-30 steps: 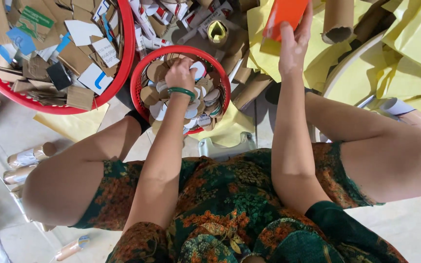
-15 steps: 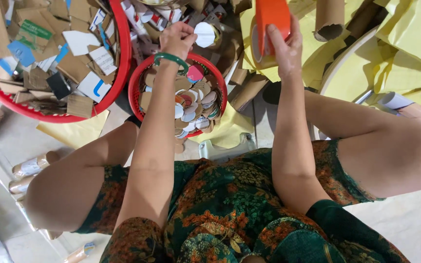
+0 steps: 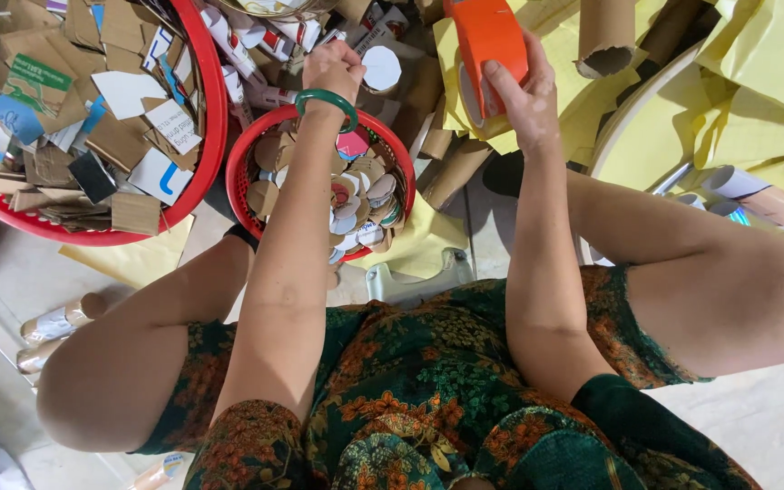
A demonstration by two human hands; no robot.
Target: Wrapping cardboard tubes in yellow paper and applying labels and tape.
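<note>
My right hand (image 3: pixel 524 91) grips an orange cardboard tube (image 3: pixel 485 45), held upright above the yellow paper. My left hand (image 3: pixel 333 65), with a green bangle on the wrist, pinches a small white round disc (image 3: pixel 380 68) just beyond the far rim of a small red basket (image 3: pixel 245 150). That basket is full of round cardboard discs (image 3: pixel 356 195). I sit on the floor with both knees spread, the basket between them.
A large red basin (image 3: pixel 206 136) of flat cardboard scraps stands at the left. Brown cardboard tubes (image 3: pixel 605 36) and yellow paper sheets (image 3: pixel 755 82) lie ahead and to the right. A few small tubes (image 3: pixel 61 322) lie on the tiled floor at the left.
My left hand lifted out of the small red basket with a white disc and moved forward past its rim. My right hand drew the orange tube slightly nearer.
</note>
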